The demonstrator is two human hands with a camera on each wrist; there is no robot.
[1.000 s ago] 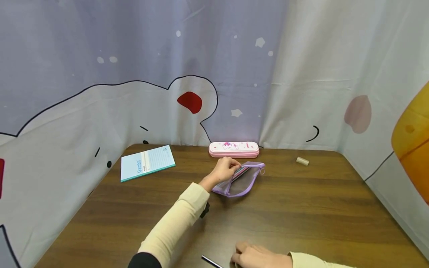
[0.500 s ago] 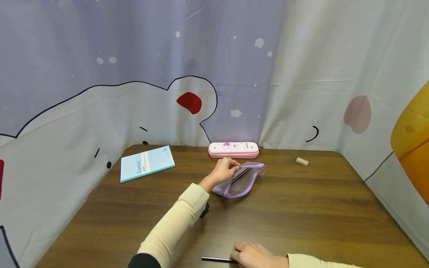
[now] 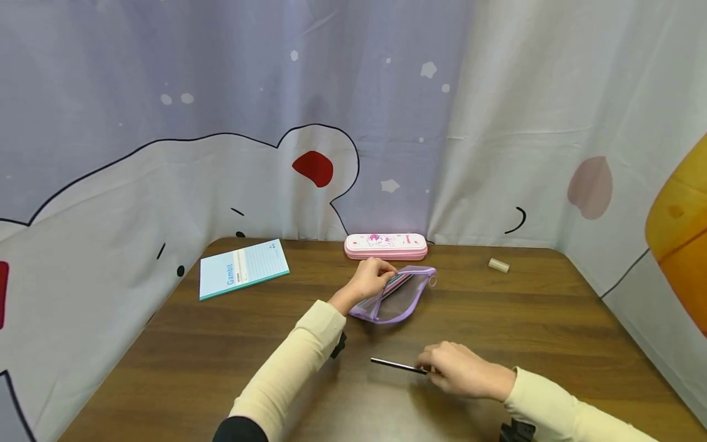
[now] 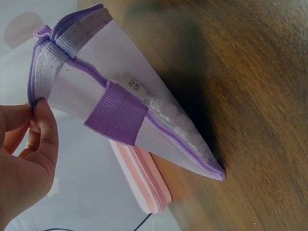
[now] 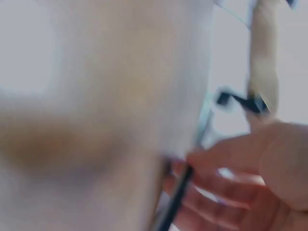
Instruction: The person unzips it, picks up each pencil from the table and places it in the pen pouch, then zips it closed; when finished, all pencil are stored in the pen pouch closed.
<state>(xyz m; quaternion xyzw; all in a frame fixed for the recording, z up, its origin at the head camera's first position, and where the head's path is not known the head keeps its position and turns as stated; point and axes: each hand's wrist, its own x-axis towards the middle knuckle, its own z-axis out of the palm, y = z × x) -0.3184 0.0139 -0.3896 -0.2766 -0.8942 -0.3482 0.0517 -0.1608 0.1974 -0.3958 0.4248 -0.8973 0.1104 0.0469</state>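
In the head view my left hand (image 3: 369,280) pinches the rim of a see-through mesh zip pouch (image 3: 402,302) with purple edging. Its mouth gapes, and long striped items lie inside. Up close in the left wrist view, thumb and finger hold the zipped edge of the pouch (image 4: 159,110), which has a purple tab. My right hand (image 3: 461,370) holds a slim black pen-like stick (image 3: 394,365) by one end, above the table in front of the pouch. In the blurred right wrist view, the stick (image 5: 174,199) sits between thumb and fingers.
A pink-and-white pencil case (image 3: 385,247) stands just behind the pouch. A light blue notebook (image 3: 243,270) lies at the back left of the wooden table (image 3: 525,331). At the back right rests a small cream cylinder (image 3: 499,265). A printed curtain (image 3: 221,184) hangs behind.
My right hand has picked up the black stick from the near edge and moved forward and right, toward the pouch. The left hand and the pouch have stayed put.
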